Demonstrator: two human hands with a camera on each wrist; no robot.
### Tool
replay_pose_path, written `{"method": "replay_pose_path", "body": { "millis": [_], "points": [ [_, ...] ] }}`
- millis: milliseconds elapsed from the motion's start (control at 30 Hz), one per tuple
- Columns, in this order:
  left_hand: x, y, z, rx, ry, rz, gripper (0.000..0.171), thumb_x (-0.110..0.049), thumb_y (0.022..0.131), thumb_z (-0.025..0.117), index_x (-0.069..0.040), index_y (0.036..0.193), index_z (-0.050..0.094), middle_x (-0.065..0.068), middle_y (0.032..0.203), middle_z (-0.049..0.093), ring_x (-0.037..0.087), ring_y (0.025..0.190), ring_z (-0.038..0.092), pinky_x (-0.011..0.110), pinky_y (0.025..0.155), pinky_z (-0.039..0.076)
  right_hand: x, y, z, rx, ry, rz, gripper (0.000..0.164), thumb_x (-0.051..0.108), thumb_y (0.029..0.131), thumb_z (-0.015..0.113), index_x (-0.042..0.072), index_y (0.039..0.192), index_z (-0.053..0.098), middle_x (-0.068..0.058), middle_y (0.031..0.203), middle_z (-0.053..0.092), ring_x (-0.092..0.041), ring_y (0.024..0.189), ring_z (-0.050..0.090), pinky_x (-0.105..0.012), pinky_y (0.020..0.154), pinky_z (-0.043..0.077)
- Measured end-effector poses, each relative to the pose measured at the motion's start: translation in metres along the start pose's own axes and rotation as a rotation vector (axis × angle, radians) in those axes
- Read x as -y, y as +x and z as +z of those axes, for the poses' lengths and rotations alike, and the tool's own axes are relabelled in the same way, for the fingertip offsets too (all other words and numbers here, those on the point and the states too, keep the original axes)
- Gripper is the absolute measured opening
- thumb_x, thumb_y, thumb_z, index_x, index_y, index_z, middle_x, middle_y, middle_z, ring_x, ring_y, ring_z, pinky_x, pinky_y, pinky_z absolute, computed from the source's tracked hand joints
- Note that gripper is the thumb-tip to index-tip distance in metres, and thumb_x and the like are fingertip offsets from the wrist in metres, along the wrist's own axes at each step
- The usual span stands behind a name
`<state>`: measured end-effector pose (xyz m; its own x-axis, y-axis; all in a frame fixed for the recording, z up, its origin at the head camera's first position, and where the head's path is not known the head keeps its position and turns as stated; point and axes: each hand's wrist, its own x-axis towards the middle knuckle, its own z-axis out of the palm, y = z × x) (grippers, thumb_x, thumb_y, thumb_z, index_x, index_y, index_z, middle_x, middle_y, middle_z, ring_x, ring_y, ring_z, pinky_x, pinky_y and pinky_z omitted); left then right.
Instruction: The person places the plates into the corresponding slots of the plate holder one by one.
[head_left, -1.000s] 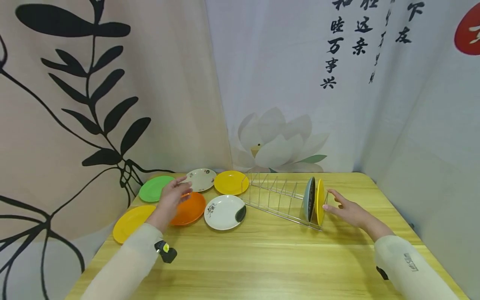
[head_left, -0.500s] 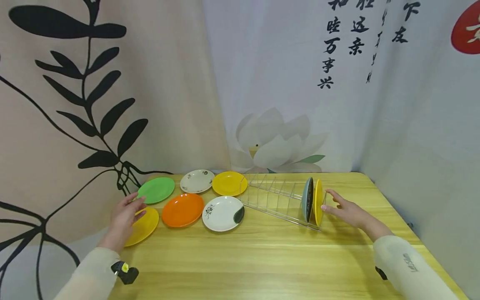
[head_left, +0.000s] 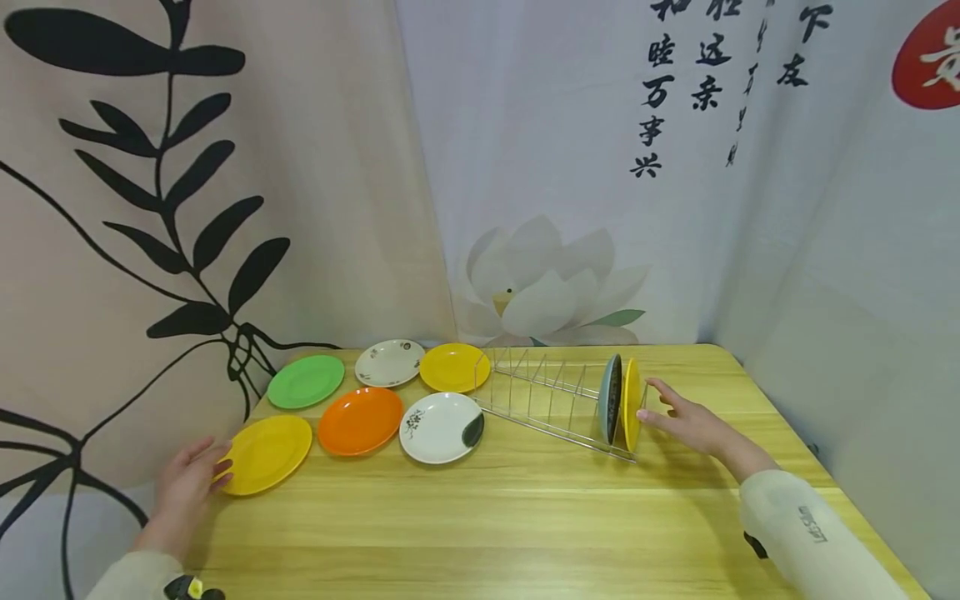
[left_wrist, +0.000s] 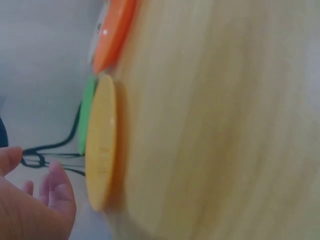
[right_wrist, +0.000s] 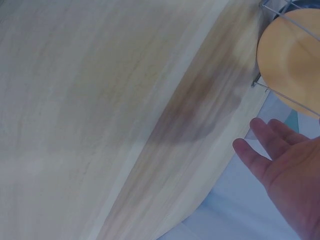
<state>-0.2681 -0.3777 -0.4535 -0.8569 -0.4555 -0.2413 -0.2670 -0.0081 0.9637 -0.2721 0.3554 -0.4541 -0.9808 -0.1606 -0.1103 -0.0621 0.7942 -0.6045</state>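
Observation:
My left hand (head_left: 189, 482) is beside the near-left yellow plate (head_left: 268, 455), its fingers loosely bent at the plate's left rim. In the left wrist view that hand (left_wrist: 37, 205) appears apart from the yellow plate (left_wrist: 101, 145). At the right end of a wire dish rack (head_left: 536, 404), my right hand (head_left: 693, 425) holds its thumb and forefinger out against the end wire; whether they press it is unclear. A yellow plate (head_left: 632, 406) and a blue-grey plate with a dark face (head_left: 610, 400) stand upright in the rack. The right wrist view shows several fingers (right_wrist: 252, 157) extended.
Left of the rack lie a green plate (head_left: 306, 382), an orange plate (head_left: 360, 422), a patterned white plate (head_left: 389, 363), another yellow plate (head_left: 454, 367) and a white plate with a dark leaf (head_left: 441, 428). A printed curtain (head_left: 337, 183) hangs behind the wooden table (head_left: 480, 533).
My left hand has moved left and toward me, from above the orange plate to the near-left yellow plate's outer rim. The right hand has stayed at the rack's end.

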Motion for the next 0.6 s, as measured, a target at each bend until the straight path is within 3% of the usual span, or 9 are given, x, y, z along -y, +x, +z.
{"method": "replay_pose_path", "body": {
  "millis": [333,467,600],
  "points": [
    [0.021,0.006,-0.013,-0.110,0.064,-0.069,0.071,-0.023,0.098,0.060,-0.002,0.156,0.024,0.014,0.128,0.045,0.006,0.072,0.056,0.024,0.065,0.056,-0.001,0.002,0.001,0.004,0.000,0.004,0.083,0.056,0.099,0.048,0.018,0.160,0.008,-0.037,0.152,0.025,-0.058,0.130,0.038,-0.072,0.096,0.039],
    [0.027,0.008,-0.018,-0.132,0.049,-0.085,0.073,-0.020,0.096,0.062,0.002,0.155,0.024,0.004,0.100,0.059,0.006,0.065,0.059,0.026,0.061,0.057,0.000,0.001,0.000,0.004,0.004,-0.008,0.084,0.058,0.099,0.047,0.018,0.160,0.007,-0.037,0.152,0.026,-0.059,0.130,0.037,-0.072,0.095,0.039],
    [0.032,0.010,-0.018,-0.123,0.055,-0.098,0.068,-0.018,0.095,0.063,0.004,0.151,0.030,-0.008,0.078,0.055,0.008,0.064,0.059,0.027,0.058,0.057,0.000,-0.001,0.000,0.011,0.014,-0.005,0.084,0.058,0.099,0.047,0.020,0.161,0.005,-0.038,0.152,0.024,-0.059,0.131,0.036,-0.071,0.096,0.039]
  ]
}}
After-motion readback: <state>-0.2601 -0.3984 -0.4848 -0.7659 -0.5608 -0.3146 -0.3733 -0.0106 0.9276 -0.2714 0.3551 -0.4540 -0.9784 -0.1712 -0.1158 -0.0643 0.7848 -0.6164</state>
